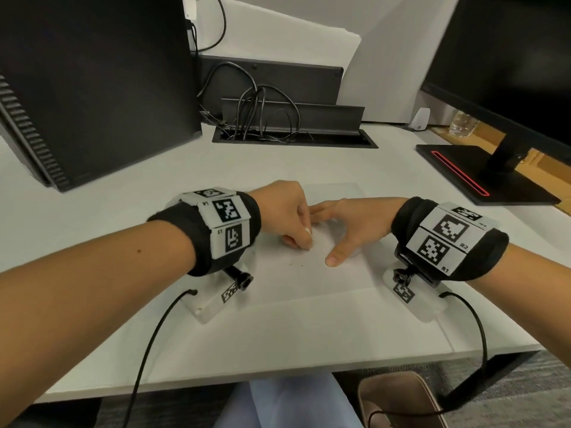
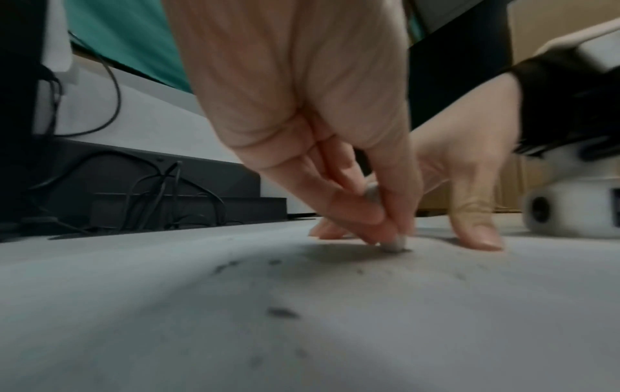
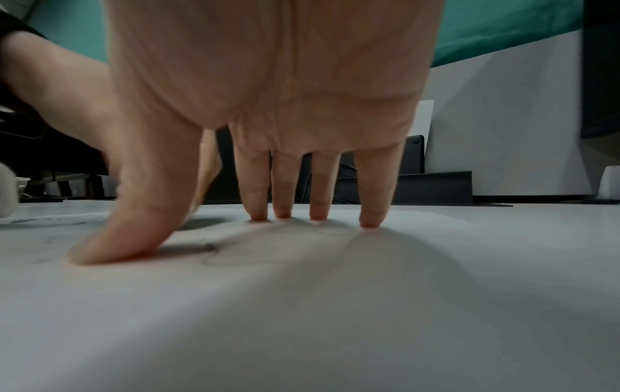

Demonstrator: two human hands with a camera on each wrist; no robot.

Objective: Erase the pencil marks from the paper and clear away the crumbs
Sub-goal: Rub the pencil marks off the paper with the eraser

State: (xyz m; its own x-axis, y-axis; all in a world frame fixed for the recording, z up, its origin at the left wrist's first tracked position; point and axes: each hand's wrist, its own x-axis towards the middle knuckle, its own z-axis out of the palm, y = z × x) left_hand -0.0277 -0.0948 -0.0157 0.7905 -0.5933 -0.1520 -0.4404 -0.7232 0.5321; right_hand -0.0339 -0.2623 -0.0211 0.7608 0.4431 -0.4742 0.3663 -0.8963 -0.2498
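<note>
A white sheet of paper (image 1: 309, 273) lies flat on the desk in front of me. My left hand (image 1: 296, 223) pinches a small grey eraser (image 2: 396, 244) and holds its tip down on the paper. Dark eraser crumbs (image 2: 282, 313) lie scattered on the sheet near it, seen as specks (image 1: 302, 263) in the head view. My right hand (image 1: 349, 230) is spread with straight fingers (image 3: 369, 201) and thumb pressing the paper flat. A faint pencil outline (image 3: 241, 254) shows beside the right thumb.
A black computer case (image 1: 92, 88) stands at the back left. A cable tray (image 1: 293, 137) with tangled wires sits behind the paper. A monitor base (image 1: 485, 177) is at the right, with a glass (image 1: 462, 123) behind it. The desk's front edge (image 1: 278, 375) is close.
</note>
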